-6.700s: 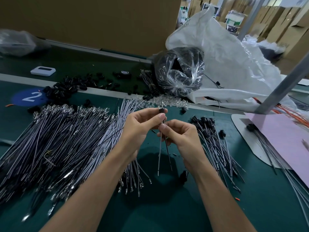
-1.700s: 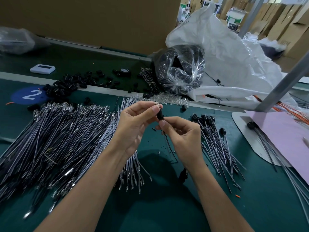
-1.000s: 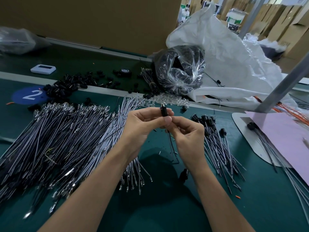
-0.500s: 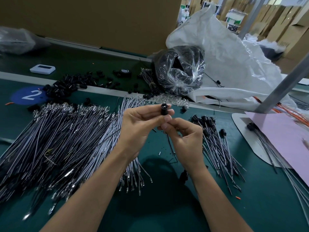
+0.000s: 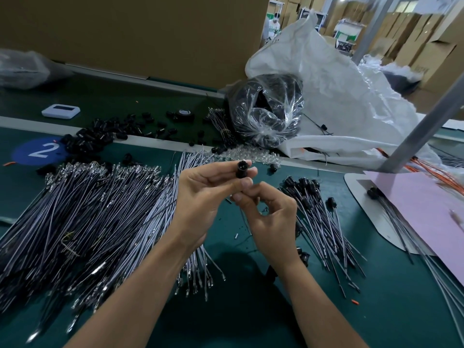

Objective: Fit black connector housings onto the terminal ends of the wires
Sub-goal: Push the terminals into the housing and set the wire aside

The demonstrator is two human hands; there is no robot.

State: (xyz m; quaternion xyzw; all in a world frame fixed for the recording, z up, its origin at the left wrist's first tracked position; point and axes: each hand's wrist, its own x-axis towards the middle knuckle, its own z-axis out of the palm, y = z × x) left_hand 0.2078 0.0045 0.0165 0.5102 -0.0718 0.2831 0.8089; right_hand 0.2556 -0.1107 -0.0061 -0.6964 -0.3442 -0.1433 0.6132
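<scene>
My left hand (image 5: 200, 194) pinches a small black connector housing (image 5: 241, 169) between thumb and fingertips, its open end facing up. Just below it, my right hand (image 5: 271, 219) pinches the thin wires that hang from the housing; most of their length is hidden behind that hand. A big heap of grey wires with bare metal terminals (image 5: 82, 217) lies to the left on the green belt. To the right lies a smaller pile of wires with black housings fitted (image 5: 319, 212). Loose black housings (image 5: 100, 136) are scattered at the back left.
A clear bag of black parts (image 5: 266, 111) and a large white sack (image 5: 346, 101) stand behind the hands. A pink sheet on a white board (image 5: 426, 209) lies at the right beside a grey post (image 5: 424, 124). A white device (image 5: 60, 111) sits far left. Clear small parts (image 5: 251, 154) lie near the belt edge.
The housing has been turned upright in my left hand, and my right hand has slid down to the wires under it. Both hands stay at the same spot above the belt.
</scene>
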